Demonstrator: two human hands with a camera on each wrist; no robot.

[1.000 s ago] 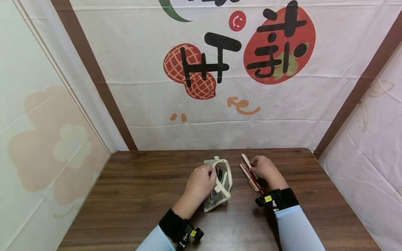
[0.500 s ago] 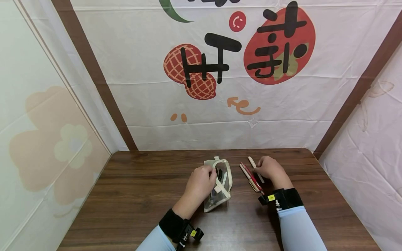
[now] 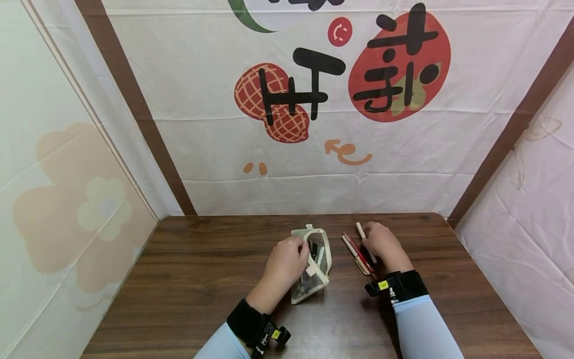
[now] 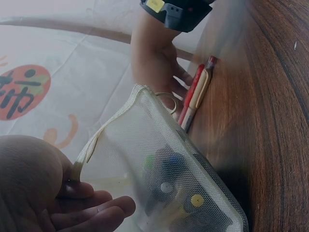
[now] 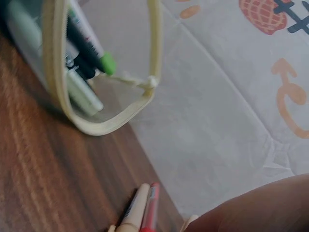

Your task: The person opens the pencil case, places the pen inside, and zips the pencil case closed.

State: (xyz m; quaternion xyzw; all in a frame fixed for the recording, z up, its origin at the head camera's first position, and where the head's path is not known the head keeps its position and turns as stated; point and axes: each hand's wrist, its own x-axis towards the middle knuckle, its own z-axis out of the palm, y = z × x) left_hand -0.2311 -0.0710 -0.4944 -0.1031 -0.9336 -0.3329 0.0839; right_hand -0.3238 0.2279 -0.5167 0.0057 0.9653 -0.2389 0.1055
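Note:
A translucent mesh pencil case [image 3: 308,289] with a cream zip edge lies unzipped on the table. My left hand [image 3: 284,259] pinches its left edge between thumb and fingers. Several pens and markers show inside, among them a green-tipped pen [image 5: 107,64] in the right wrist view. To the case's right, a red pen [image 3: 352,240] and a cream pen [image 3: 349,245] lie side by side. My right hand [image 3: 382,243] holds a white pen [image 3: 359,228] low at the table beside them, its fingers covering part of the barrel.
The brown wooden table [image 3: 215,279] meets a white printed cloth [image 3: 215,164] along its back edge. More cloth hangs at the left and right sides. Each wrist wears a black strap with a small camera.
My right hand has moved the white pen slightly right, apart from the red and cream pens, and it now lies more upright in the head view. The left hand and case have stayed put.

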